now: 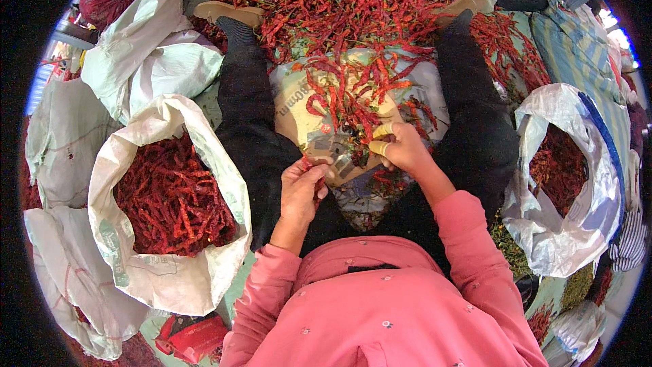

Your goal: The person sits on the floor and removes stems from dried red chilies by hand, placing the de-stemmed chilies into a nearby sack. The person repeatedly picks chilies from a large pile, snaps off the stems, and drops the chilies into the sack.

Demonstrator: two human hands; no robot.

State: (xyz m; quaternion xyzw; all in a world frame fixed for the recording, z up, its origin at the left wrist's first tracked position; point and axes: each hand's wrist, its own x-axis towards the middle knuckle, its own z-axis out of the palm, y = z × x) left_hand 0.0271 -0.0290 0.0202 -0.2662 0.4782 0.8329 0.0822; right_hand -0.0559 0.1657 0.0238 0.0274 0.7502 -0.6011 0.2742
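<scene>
Dried red chili peppers [346,95] lie on a cardboard sheet [292,105] between my outstretched legs. My left hand [301,190] is closed at the sheet's near left edge, and red chili shows between its curled fingers and palm. Yellowish wraps cover fingertips of my right hand [405,149]. That hand pinches a chili pepper at the near end of the scattered peppers; its fingertips partly hide the pepper. Dark stem bits and debris lie just beside those fingertips.
A large heap of chilies [339,0] spreads beyond my feet. An open white sack [170,285] of chilies stands at my left, another open sack [543,251] at my right. Full white sacks [75,143] crowd the far left. A red bag [193,336] lies behind the left sack.
</scene>
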